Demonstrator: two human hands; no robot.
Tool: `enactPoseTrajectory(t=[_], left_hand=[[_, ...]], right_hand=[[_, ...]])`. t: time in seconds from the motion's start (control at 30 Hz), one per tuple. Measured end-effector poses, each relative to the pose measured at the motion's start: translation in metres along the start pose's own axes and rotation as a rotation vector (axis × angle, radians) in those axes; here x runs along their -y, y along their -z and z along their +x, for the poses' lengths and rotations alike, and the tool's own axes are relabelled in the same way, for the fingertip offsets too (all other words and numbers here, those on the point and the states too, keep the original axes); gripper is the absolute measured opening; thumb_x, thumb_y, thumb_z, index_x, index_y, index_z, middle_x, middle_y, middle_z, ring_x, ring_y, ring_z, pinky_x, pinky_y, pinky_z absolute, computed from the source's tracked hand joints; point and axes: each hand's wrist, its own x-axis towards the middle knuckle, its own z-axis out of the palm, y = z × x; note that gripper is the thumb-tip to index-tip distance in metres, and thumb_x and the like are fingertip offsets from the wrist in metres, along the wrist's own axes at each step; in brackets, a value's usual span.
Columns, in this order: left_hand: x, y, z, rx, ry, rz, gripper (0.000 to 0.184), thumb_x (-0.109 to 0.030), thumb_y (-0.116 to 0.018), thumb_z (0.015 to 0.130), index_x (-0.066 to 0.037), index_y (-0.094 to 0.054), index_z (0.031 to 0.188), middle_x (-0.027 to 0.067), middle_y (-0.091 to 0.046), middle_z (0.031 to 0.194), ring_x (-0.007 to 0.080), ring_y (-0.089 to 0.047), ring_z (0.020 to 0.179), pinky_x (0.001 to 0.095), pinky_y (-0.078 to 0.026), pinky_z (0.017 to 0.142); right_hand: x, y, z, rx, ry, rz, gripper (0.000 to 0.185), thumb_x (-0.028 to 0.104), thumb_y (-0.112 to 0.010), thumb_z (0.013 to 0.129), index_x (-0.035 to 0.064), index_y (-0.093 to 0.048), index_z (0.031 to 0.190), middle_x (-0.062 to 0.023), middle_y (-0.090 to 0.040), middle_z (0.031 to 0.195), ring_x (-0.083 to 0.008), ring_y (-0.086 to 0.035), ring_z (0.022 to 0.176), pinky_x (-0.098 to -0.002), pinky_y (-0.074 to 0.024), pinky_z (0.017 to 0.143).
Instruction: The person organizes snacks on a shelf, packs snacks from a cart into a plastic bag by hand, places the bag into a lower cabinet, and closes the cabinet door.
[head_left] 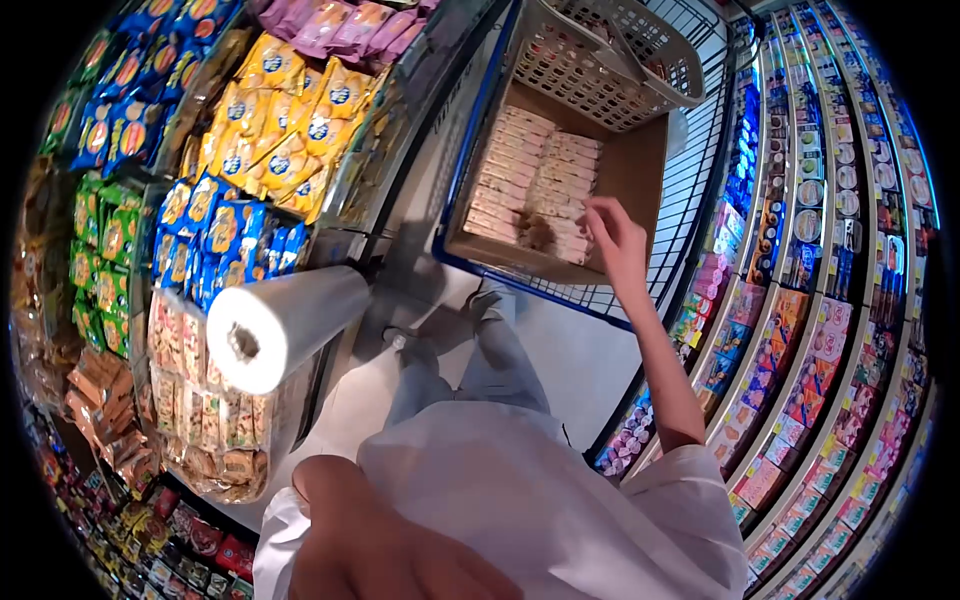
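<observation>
My right hand point(617, 238) reaches over the front right edge of a cardboard box point(628, 170), its fingers loosely bent and apart, with nothing visible in them. Rows of small pink-and-cream wrapped snack bars point(530, 175) fill much of the box. A brown spot, perhaps a shadow or gap, shows among the bars nearest me. The box sits in a blue-edged wire shopping cart point(690, 190). Close to the camera, my left arm and hand point(400, 550) cross the bottom of the view; the fingers cannot be made out.
A perforated beige basket point(590, 80) rests at the cart's far end. On the left, a plastic bag roll point(262, 335) juts out before bins of yellow snack packets point(285, 125), blue packets point(225, 240) and wrapped bars point(205, 400). Packed shelves point(800, 330) curve along the right.
</observation>
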Motion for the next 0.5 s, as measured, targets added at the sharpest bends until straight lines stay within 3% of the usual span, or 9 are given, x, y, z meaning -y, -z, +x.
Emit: enactPoseTrajectory(t=[0.07, 0.13, 0.17, 0.2, 0.27, 0.33, 0.37, 0.47, 0.5], left_hand=[[0.027, 0.034, 0.018, -0.184, 0.085, 0.210, 0.025, -0.023, -0.050, 0.087, -0.004, -0.059, 0.074, 0.0087, -0.057, 0.074, 0.0193, -0.050, 0.058, 0.0318, -0.041, 0.048], [0.057, 0.096, 0.028, -0.342, 0.446, 0.693, 0.016, -0.013, -0.051, 0.081, -0.002, -0.055, 0.091, 0.0096, -0.056, 0.089, 0.0170, -0.053, 0.074, 0.0306, -0.043, 0.061], [0.072, 0.127, 0.033, -0.365, 0.655, 0.892, 0.023, -0.008, -0.051, 0.079, -0.001, -0.053, 0.100, 0.0101, -0.055, 0.096, 0.0158, -0.055, 0.082, 0.0300, -0.044, 0.067], [0.093, 0.157, 0.033, -0.337, 0.756, 1.207, 0.021, -0.010, -0.054, 0.078, -0.001, -0.053, 0.097, 0.0107, -0.055, 0.096, 0.0202, -0.053, 0.086, 0.0313, -0.041, 0.076], [0.128, 0.217, -0.003, -0.009, 0.652, 2.021, 0.018, -0.012, -0.055, 0.080, -0.001, -0.054, 0.094, 0.0114, -0.055, 0.092, 0.0247, -0.053, 0.084, 0.0334, -0.041, 0.076], [0.136, 0.239, -0.036, 0.132, 0.792, 2.185, 0.017, -0.016, -0.058, 0.078, -0.003, -0.054, 0.089, 0.0111, -0.056, 0.087, 0.0271, -0.053, 0.077, 0.0352, -0.042, 0.072], [0.136, 0.240, -0.044, 0.126, 0.802, 2.194, 0.017, -0.016, -0.058, 0.078, -0.003, -0.054, 0.089, 0.0111, -0.056, 0.087, 0.0271, -0.053, 0.077, 0.0352, -0.042, 0.072], [0.136, 0.230, -0.055, -0.054, 0.994, 2.112, 0.015, -0.018, -0.058, 0.078, -0.004, -0.055, 0.084, 0.0109, -0.057, 0.075, 0.0274, -0.055, 0.070, 0.0360, -0.043, 0.069], [0.136, 0.228, -0.054, -0.100, 1.087, 2.111, 0.016, -0.018, -0.058, 0.078, -0.003, -0.054, 0.081, 0.0116, -0.057, 0.071, 0.0279, -0.055, 0.070, 0.0366, -0.043, 0.068]], right_hand=[[-0.042, 0.006, 0.063, 0.225, 0.026, -0.341, 0.024, 0.021, -0.059, 0.079, 0.0026, -0.056, 0.094, -0.0161, -0.060, 0.069, -0.0278, -0.061, 0.064, -0.0329, -0.0474, 0.059], [-0.122, -0.015, 0.108, 0.555, 0.025, -0.636, 0.037, 0.025, -0.061, 0.076, 0.0026, -0.051, 0.103, -0.0193, -0.060, 0.084, -0.0329, -0.059, 0.079, -0.0399, -0.0467, 0.069], [-0.141, -0.027, 0.116, 0.677, 0.009, -0.733, 0.053, 0.036, -0.065, 0.071, 0.0014, -0.051, 0.108, -0.0193, -0.058, 0.098, -0.0300, -0.054, 0.095, -0.0391, -0.0432, 0.081], [-0.171, -0.035, 0.114, 0.694, -0.001, -0.717, 0.053, 0.036, -0.065, 0.071, 0.0014, -0.051, 0.108, -0.0193, -0.058, 0.098, -0.0300, -0.054, 0.095, -0.0391, -0.0432, 0.081], [-0.221, -0.052, 0.111, 0.866, 0.265, -1.020, 0.076, 0.050, -0.067, 0.063, 0.0009, -0.046, 0.117, -0.0225, -0.043, 0.120, -0.0354, -0.039, 0.113, -0.0449, -0.0355, 0.091], [-0.213, -0.057, 0.107, 1.116, 0.101, -1.149, 0.092, 0.058, -0.067, 0.058, 0.0029, -0.038, 0.126, -0.0233, -0.031, 0.129, -0.0404, -0.027, 0.119, -0.0495, -0.0297, 0.095], [-0.231, -0.062, 0.090, 0.937, 0.260, -1.207, 0.095, 0.060, -0.065, 0.056, 0.0034, -0.037, 0.127, -0.0261, -0.035, 0.124, -0.0416, -0.030, 0.118, -0.0540, -0.0280, 0.094], [-0.217, -0.054, 0.083, 0.908, 0.312, -1.173, 0.094, 0.058, -0.066, 0.056, 0.0009, -0.038, 0.126, -0.0259, -0.031, 0.130, -0.0420, -0.028, 0.119, -0.0604, -0.0242, 0.091], [-0.222, -0.054, 0.081, 0.989, 0.311, -1.109, 0.088, 0.056, -0.066, 0.056, 0.0008, -0.045, 0.121, -0.0269, -0.029, 0.131, -0.0435, -0.028, 0.119, -0.0646, -0.0220, 0.089]])
